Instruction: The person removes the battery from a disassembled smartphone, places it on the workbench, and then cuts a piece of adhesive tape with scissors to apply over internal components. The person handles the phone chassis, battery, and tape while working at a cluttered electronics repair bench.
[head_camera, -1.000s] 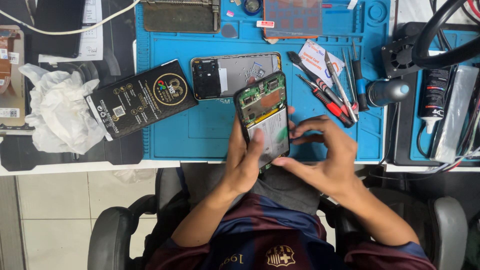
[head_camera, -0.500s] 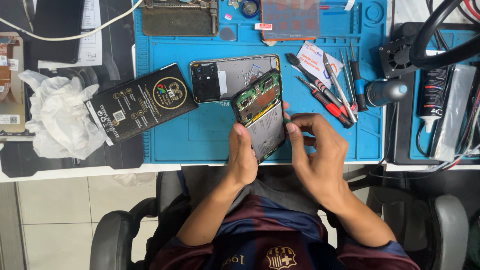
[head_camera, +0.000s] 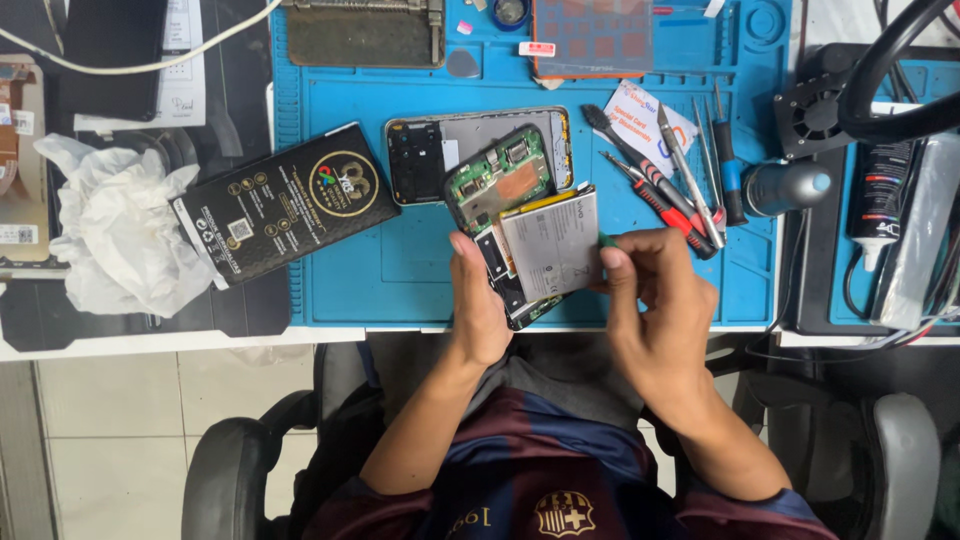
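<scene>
Left hand (head_camera: 478, 310) clamped along the edge of the opened phone (head_camera: 505, 215), tilting it up off the blue mat (head_camera: 400, 270) so its board faces the person. Right hand (head_camera: 655, 300) pinches the silver battery (head_camera: 553, 243) at its right edge — lifted askew over the phone, with the detached back cover (head_camera: 440, 150) lying just behind.

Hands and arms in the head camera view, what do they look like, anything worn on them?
Both the left hand and the right hand are bare: no gloves, and no rings, watch or wristband in sight. The forearms are uncovered too. Short sleeves of a dark blue and maroon striped shirt end near the elbows.
</scene>
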